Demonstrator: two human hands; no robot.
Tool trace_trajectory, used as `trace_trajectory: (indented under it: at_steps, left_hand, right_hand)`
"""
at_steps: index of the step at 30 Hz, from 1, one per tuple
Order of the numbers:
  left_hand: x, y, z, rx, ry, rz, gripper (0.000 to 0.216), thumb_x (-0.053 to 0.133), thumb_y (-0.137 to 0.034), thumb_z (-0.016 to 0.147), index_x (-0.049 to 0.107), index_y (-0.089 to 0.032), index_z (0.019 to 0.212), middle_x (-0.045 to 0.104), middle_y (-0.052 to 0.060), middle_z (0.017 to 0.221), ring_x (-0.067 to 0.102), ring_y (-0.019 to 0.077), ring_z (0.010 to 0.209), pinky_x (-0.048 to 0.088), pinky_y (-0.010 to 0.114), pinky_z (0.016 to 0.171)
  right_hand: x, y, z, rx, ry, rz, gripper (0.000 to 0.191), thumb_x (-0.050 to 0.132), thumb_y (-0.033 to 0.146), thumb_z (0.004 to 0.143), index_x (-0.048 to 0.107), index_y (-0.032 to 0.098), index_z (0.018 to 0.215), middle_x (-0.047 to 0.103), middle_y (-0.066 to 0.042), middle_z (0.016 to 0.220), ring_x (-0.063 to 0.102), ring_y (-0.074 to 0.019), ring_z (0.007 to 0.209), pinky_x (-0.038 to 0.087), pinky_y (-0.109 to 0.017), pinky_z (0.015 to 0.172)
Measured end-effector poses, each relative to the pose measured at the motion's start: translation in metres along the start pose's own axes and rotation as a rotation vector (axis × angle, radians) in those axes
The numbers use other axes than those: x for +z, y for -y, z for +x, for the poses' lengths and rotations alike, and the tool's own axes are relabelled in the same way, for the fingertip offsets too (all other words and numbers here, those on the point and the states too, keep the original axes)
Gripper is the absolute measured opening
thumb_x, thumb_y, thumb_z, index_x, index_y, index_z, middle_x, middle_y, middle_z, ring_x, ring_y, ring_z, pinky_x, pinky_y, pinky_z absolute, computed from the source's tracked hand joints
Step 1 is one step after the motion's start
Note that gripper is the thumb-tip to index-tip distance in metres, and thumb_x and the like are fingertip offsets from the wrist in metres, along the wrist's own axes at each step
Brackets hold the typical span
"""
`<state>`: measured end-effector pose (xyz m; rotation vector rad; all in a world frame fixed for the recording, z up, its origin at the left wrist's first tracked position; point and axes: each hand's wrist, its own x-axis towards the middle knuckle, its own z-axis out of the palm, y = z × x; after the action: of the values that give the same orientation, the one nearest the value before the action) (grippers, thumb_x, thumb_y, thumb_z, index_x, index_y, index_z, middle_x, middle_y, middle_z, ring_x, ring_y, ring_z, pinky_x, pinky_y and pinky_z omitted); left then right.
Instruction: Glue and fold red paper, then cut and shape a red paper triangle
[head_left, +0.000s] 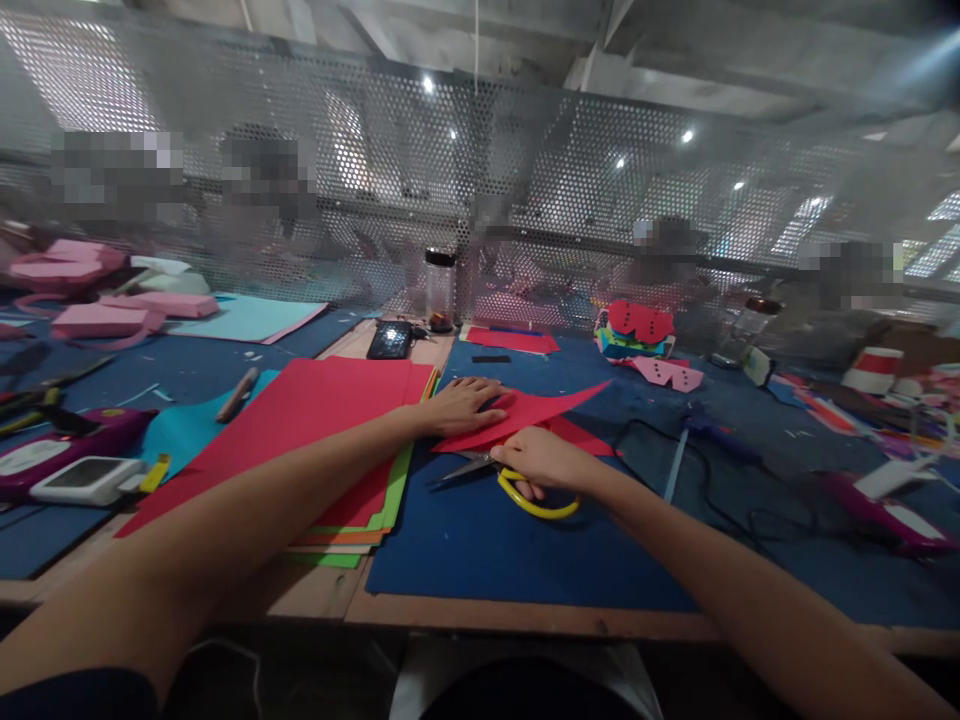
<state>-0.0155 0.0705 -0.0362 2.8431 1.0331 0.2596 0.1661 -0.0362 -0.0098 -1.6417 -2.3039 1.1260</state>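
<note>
My left hand (469, 405) lies with fingers stretched out on the left part of a red sheet of paper (559, 403). The right side of that sheet lifts off the table, and more red paper (581, 437) lies beneath it. In my right hand (544, 460) are scissors (538, 502) with yellow handles, held at the near edge of the red paper. Their metal blades point left over the blue mat (480, 560) and look parted. My right fingers are wrapped round the handles and partly hidden.
A stack of coloured paper (300, 410), red on top, lies left. Behind stand a phone (390, 339) and a jar (440, 290) before a perforated metal screen (540, 180). At right are a glue gun (720, 436) with its cord and red and pink cut-outs (641, 322).
</note>
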Motion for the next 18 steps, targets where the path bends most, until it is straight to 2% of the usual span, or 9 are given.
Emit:
trace_trajectory:
  at_steps: [4, 11, 18]
  left_hand:
    - [-0.005, 0.004, -0.003, -0.004, 0.008, -0.016, 0.061, 0.026, -0.064, 0.102, 0.032, -0.034, 0.154, 0.029, 0.006, 0.165, 0.035, 0.0293, 0.145, 0.029, 0.047, 0.115]
    - [0.003, 0.012, -0.014, 0.023, 0.020, 0.023, 0.059, 0.031, -0.063, 0.102, 0.039, -0.032, 0.152, 0.033, 0.006, 0.163, 0.032, 0.0297, 0.147, 0.021, 0.049, 0.119]
    - [0.005, 0.011, -0.014, 0.027, 0.004, 0.041, 0.058, 0.032, -0.063, 0.101, 0.041, -0.033, 0.151, 0.035, 0.007, 0.161, 0.037, 0.0301, 0.142, 0.024, 0.049, 0.117]
  right_hand:
    - [-0.001, 0.002, -0.002, -0.006, 0.006, -0.016, 0.058, 0.039, 0.035, 0.101, 0.055, 0.016, 0.049, 0.058, -0.003, 0.046, 0.050, -0.0096, 0.039, 0.039, -0.023, 0.051]
    - [-0.001, 0.003, 0.001, 0.001, 0.013, -0.007, 0.061, 0.039, 0.038, 0.101, 0.055, 0.016, 0.046, 0.058, -0.003, 0.044, 0.051, -0.0102, 0.038, 0.042, -0.024, 0.053]
    - [0.000, -0.002, 0.003, -0.033, 0.018, 0.000, 0.061, 0.039, 0.039, 0.101, 0.054, 0.017, 0.047, 0.057, -0.002, 0.043, 0.050, -0.0090, 0.037, 0.041, -0.022, 0.051]
